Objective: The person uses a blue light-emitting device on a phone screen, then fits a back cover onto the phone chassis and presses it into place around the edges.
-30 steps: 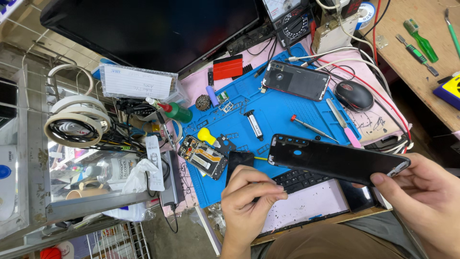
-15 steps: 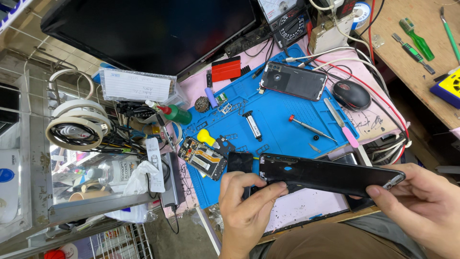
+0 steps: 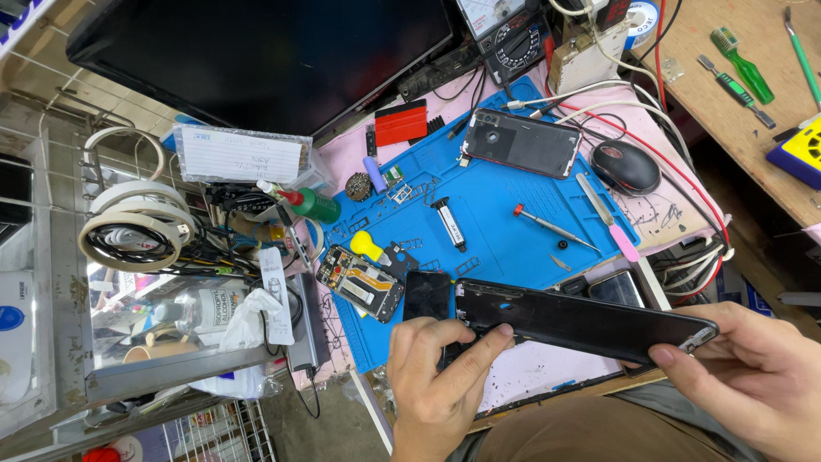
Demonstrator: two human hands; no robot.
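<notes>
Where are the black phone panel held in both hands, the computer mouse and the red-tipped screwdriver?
black phone panel (image 3: pixel 581 323), head view, middle of its dark surface.
computer mouse (image 3: pixel 626 167), head view, top of its shell.
red-tipped screwdriver (image 3: pixel 554 228), head view, mid-shaft.

Both hands hold a long black phone cover (image 3: pixel 590 323) above the near edge of a blue work mat (image 3: pixel 505 222). The left hand (image 3: pixel 440 381) pinches its left end, and the right hand (image 3: pixel 748 372) grips its right end. On the mat lie a screwdriver (image 3: pixel 552 226), an opened phone (image 3: pixel 361 282) and another phone (image 3: pixel 522 142), with a black mouse (image 3: pixel 626 167) beside it.
</notes>
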